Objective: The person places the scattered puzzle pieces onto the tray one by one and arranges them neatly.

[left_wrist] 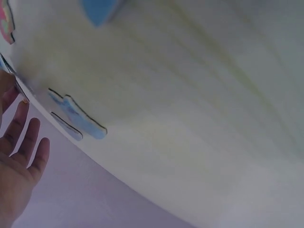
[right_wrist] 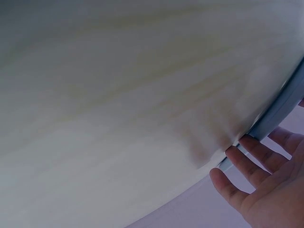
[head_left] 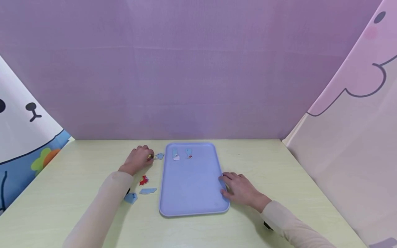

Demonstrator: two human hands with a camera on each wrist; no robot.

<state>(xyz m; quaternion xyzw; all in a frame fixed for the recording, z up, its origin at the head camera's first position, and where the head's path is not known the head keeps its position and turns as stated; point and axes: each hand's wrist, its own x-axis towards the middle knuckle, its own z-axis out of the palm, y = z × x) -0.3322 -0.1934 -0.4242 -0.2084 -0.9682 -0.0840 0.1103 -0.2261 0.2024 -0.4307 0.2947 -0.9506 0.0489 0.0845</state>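
In the head view my left hand (head_left: 139, 159) is over the table left of the tray, its fingertips on a small jigsaw puzzle piece (head_left: 150, 157). The left wrist view shows thumb and index finger pinching the thin edge of this puzzle piece (left_wrist: 19, 87), the other fingers spread loosely. Close to those fingertips lies a light blue piece (head_left: 159, 156). My right hand (head_left: 241, 188) touches the right rim of the blue-violet tray (head_left: 192, 186). In the right wrist view its fingers (right_wrist: 249, 166) extend with tips at the rim.
Two pieces, one light blue and white (head_left: 175, 154) and one light blue with red (head_left: 189, 153), lie in the tray's far left. A red piece (head_left: 143, 180), a long blue piece (head_left: 148, 190) and another blue piece (head_left: 131, 198) lie beside my left forearm. A purple curtain (head_left: 198, 75) hangs behind the table.
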